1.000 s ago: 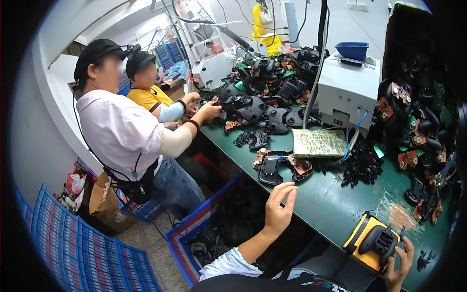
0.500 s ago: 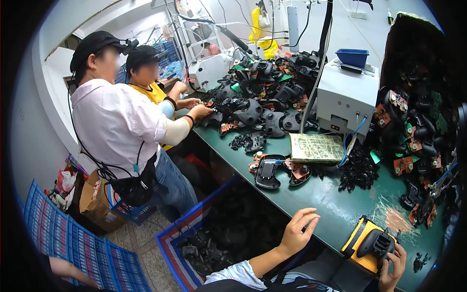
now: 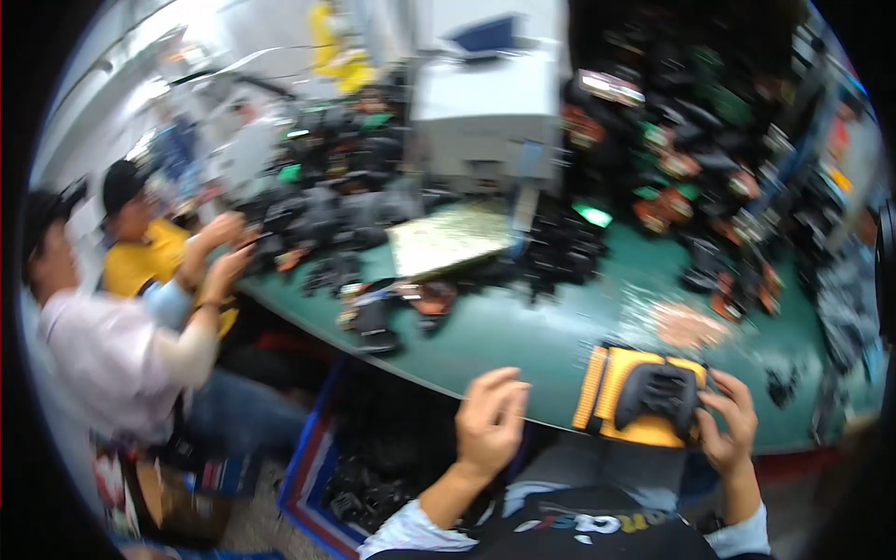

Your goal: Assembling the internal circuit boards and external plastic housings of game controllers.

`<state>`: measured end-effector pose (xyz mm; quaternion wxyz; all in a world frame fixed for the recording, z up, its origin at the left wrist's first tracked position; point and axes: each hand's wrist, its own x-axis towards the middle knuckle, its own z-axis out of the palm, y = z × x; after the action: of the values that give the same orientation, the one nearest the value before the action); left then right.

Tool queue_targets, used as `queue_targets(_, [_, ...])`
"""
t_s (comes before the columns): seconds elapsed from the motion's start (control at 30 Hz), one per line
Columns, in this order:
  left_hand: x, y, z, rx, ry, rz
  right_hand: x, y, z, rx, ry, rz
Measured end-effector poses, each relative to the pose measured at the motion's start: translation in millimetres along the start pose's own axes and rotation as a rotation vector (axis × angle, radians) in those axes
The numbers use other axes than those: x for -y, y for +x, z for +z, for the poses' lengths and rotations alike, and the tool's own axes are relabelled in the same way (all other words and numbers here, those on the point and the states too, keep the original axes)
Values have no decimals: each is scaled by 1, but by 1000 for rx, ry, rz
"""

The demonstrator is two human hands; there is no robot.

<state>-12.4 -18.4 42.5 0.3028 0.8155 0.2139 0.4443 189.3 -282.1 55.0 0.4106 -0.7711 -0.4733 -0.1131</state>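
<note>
A black game controller (image 3: pixel 657 401) lies on a yellow ribbed pad (image 3: pixel 607 387) at the near edge of the green workbench. My right hand (image 3: pixel 730 425) is at the controller's right end, with its thumb and fingers bent around the grip there. To the left of the pad, my left hand (image 3: pixel 490 425) is raised in front of the bench edge. Its fingers are loosely curved, with the thumb apart and nothing visible in them. Motion smears small details of the controller.
A yellowish flat packet (image 3: pixel 448 238) lies before a white box-shaped machine (image 3: pixel 485 112). Small black parts (image 3: pixel 560 252) are heaped beside it. Piled controllers (image 3: pixel 345 205) and circuit boards (image 3: pixel 667 205) cover the back. Two people in caps work at left. A blue-rimmed bin (image 3: pixel 303 467) stands below the bench.
My view has swung to the right, so the bench and the two people appear further left. The right hand stays at the controller; the left hand remains raised beside the pad.
</note>
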Motion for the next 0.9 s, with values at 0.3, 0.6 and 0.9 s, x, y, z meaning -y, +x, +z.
queue_targets(0.3, [-11, 9, 32, 157, -150, 30, -7, 2, -6, 30, -11, -12])
queue_targets(0.6, [-37, 17, 65, 438, -261, 136, -10, 5, 4, 118, 106, 57])
queue_targets(0.9, [-60, 26, 98, 832, 36, 490, -10, 154, -54, -606, 127, -120])
